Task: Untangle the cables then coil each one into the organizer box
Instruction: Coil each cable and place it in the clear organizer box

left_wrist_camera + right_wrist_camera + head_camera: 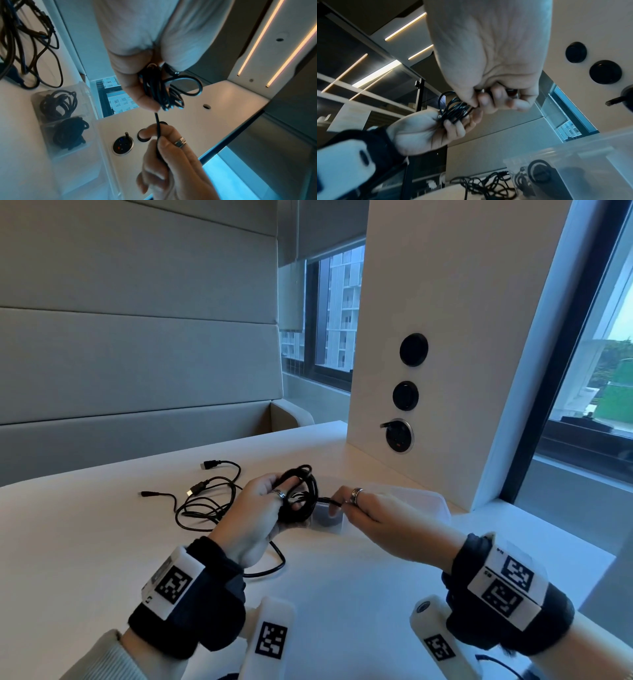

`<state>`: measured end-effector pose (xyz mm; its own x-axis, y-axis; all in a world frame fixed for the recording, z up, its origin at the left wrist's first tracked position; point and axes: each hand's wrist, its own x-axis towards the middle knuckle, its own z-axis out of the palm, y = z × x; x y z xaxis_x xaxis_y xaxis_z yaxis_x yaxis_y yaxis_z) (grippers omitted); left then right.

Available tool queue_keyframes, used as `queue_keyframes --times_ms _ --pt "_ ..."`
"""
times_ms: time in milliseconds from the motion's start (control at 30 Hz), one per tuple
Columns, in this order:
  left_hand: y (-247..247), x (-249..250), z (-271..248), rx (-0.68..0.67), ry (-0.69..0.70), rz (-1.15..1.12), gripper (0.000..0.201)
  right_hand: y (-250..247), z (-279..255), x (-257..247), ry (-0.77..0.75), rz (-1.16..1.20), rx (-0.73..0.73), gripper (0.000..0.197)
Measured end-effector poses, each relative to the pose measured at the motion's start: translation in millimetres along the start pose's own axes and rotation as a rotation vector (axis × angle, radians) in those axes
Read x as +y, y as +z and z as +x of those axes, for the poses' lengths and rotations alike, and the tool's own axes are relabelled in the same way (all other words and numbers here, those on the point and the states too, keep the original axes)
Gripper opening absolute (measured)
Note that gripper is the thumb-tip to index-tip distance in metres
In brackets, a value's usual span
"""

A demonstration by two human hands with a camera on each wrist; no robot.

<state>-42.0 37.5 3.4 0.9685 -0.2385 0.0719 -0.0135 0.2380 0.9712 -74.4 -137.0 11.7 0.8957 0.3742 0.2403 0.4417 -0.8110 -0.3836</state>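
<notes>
- The left hand (255, 508) holds a black coiled cable (301, 494) above the table (102, 542), fingers curled round the loops — apparently to keep them from springing apart.
- The right hand (368, 513) pinches the cable's free end (157, 127), drawn taut from the coil, probably to finish the wrap.
- Just beyond both hands sits the clear organizer box (51, 135); two compartments each already hold a coiled cable.
- A loose tangle of cables (205, 501) lies on the table left of the hands — not yet sorted.
</notes>
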Motion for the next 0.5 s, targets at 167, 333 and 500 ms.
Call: queue_keyframes --times_ms 167,333,500 --pt "-2.0 3.4 1.3 0.093 0.06 0.012 0.023 20.6 -0.1 10.5 -0.032 -0.108 -0.053 0.028" --pt "-3.6 9.5 2.2 0.076 0.048 -0.23 0.025 20.1 -0.1 21.9 0.049 -0.178 -0.167 0.029" --pt "-4.3 21.1 -4.9 -0.05 -0.08 -0.38 0.014 18.9 2.6 15.8 0.007 -0.035 -0.155 0.03"
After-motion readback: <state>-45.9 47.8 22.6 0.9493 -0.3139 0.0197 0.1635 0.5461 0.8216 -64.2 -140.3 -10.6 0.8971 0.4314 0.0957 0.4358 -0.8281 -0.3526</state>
